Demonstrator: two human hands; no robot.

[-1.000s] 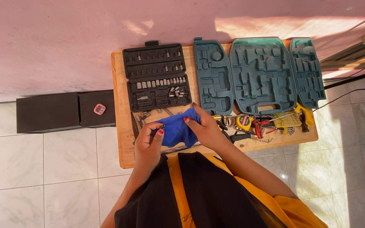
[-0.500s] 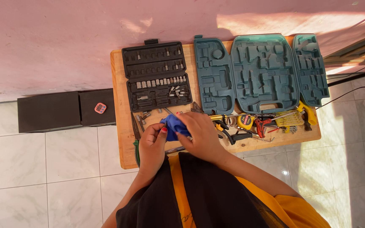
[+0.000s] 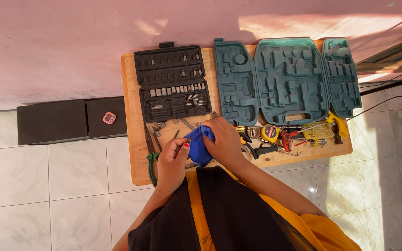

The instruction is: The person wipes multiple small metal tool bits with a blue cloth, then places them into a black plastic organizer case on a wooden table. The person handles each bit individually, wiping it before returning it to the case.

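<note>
Wooden table is crowded to its front edge with tools. Both hands, left hand and right hand, clutch a blue cloth between them, above that edge.

black socket case – table left | teal moulded case – table right

Blue cloth bunched around a small metal bit; above board's near edge.
</note>
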